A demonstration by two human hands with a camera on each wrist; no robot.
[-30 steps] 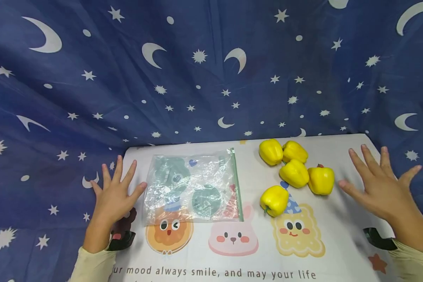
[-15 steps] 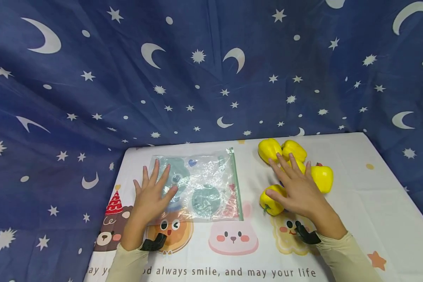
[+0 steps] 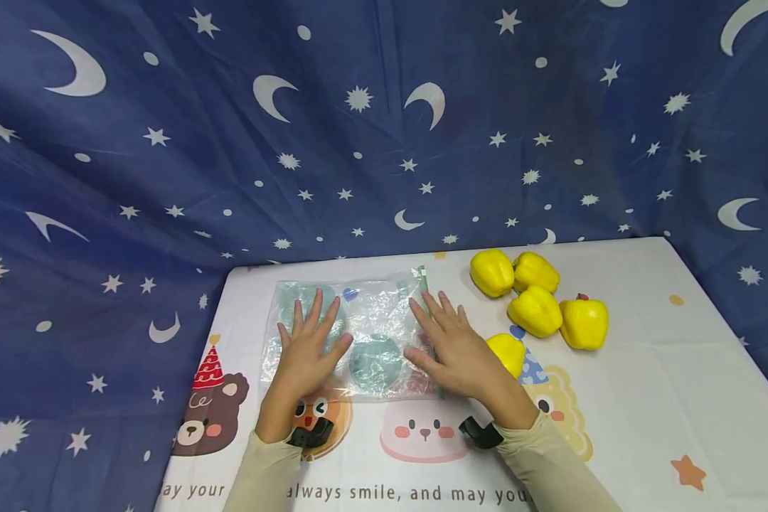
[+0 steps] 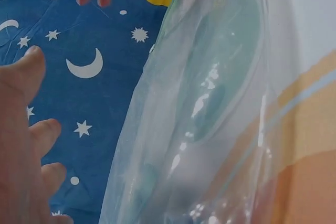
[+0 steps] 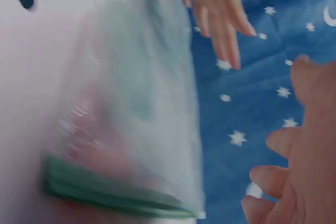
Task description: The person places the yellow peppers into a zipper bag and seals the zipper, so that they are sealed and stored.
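A clear zip bag [image 3: 377, 306] with a green closure strip [image 5: 115, 195] and green-tinted prints lies flat on the table. My left hand [image 3: 308, 355] is over the bag's left part, fingers spread and straight; in the left wrist view the hand [image 4: 26, 140] appears apart from the plastic. Over the strip end at the right hovers my right hand [image 3: 454, 352], its fingers also spread, holding nothing. Several yellow bell peppers [image 3: 534, 311] are grouped to the right of the bag. One nearer pepper [image 3: 507, 353] is partly hidden behind the right hand.
A white printed tablecloth [image 3: 665, 398] with cartoon faces and lettering covers the table. Behind and to the left hangs a dark blue curtain [image 3: 333, 142] with moons and stars. Black wrist straps [image 3: 312, 434] sit at both sleeves.
Both hands have come inward from the table's sides. The left moved right over the bag; the right swept left past the peppers to the bag's strip end. Bag and peppers stayed put.
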